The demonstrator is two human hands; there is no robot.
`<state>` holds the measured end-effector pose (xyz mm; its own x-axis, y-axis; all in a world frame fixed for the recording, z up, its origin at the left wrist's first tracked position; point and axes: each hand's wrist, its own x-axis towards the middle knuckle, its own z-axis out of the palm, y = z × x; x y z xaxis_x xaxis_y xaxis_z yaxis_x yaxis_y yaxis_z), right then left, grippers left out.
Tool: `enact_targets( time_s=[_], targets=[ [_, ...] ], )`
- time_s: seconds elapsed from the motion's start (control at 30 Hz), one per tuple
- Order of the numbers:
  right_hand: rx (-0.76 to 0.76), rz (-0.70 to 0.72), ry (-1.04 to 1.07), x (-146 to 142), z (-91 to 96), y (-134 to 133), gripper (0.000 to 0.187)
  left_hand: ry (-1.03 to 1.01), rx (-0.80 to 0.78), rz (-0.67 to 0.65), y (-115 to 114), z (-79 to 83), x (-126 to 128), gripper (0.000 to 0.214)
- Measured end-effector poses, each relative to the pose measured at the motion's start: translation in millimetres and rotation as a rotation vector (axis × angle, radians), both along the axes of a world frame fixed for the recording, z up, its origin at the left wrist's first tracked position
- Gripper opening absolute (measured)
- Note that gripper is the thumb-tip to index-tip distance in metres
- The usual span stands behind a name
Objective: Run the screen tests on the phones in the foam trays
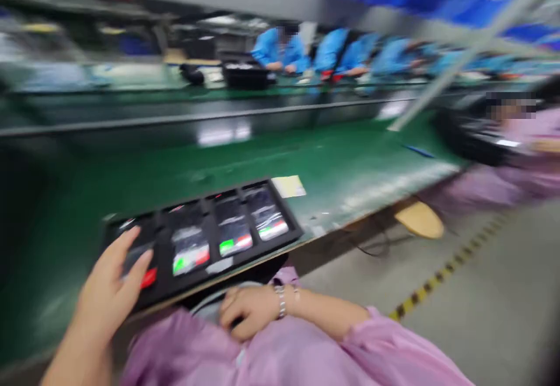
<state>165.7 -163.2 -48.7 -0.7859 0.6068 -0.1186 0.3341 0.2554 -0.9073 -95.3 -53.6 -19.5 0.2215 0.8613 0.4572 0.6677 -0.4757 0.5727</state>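
On the near edge of the green bench lies a black tray [164, 258] with several compartments. Flat dark phone-like pieces [191, 243], glossy as if wrapped in film, fill them, with red labels and some green ones at the near ends. My left hand [105, 290] is over the leftmost compartment, thumb and forefinger stretched apart above the piece there; whether they touch it is unclear. Close to my body, in front of the bench edge, my right hand [251, 311] rests with its fingers curled. What those fingers hold, if anything, is hidden; a pale grey rounded thing [210, 310] is beside them.
A yellowish paper [289, 186] lies by the tray's right corner on the green bench [341, 153]. Farther right are a blue pen-like item [419, 151], a slanted post [464, 65], a stool [420, 220] and a person in pink [529, 141]. People in blue work across the bench.
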Motion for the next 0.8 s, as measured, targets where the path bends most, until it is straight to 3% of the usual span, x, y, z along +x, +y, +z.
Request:
enact_targets(
  time_s=[0.1, 0.2, 0.23, 0.3, 0.37, 0.47, 0.63, 0.7, 0.8],
  targets=[
    [-0.019, 0.071, 0.016, 4.7, 0.0, -0.7, 0.054, 0.123, 0.093, 0.109, -27.9, -19.2, -47.4, 0.043],
    [-0.021, 0.064, -0.004, 34.4, 6.8, -0.9, 0.059, 0.262, 0.128, 0.183, -47.2, -35.1, -72.3, 0.041],
    [0.005, 0.023, -0.096, 47.2, 8.8, -1.6, 0.056, 0.284, 0.109, 0.199, -52.9, -39.7, -77.2, 0.042],
    [0.121, -0.114, -0.165, 70.4, 10.1, -3.5, 0.028, 0.306, 0.050, 0.213, -63.7, -48.0, -82.7, 0.045],
    [0.402, -0.350, -0.065, 82.7, 7.8, -3.3, 0.019, 0.290, -0.018, 0.205, -71.6, -55.3, -84.5, 0.044],
    [0.697, -0.618, -0.074, 74.3, 0.4, 6.2, 0.026, 0.248, -0.075, 0.198, -76.0, -63.1, -84.0, 0.042],
    [1.044, -0.686, -0.280, 36.5, -17.4, 23.1, 0.047, 0.288, -0.034, 0.209, -76.0, -58.9, -75.2, 0.045],
    [1.096, -0.695, -0.364, 28.0, -22.9, 21.2, 0.054, 0.332, 0.024, 0.199, -76.2, -51.3, -65.7, 0.044],
    [1.096, -0.731, -0.441, 22.3, -25.6, 15.6, 0.065, 0.362, 0.096, 0.064, -73.7, -41.2, -43.0, 0.042]
  ],
)
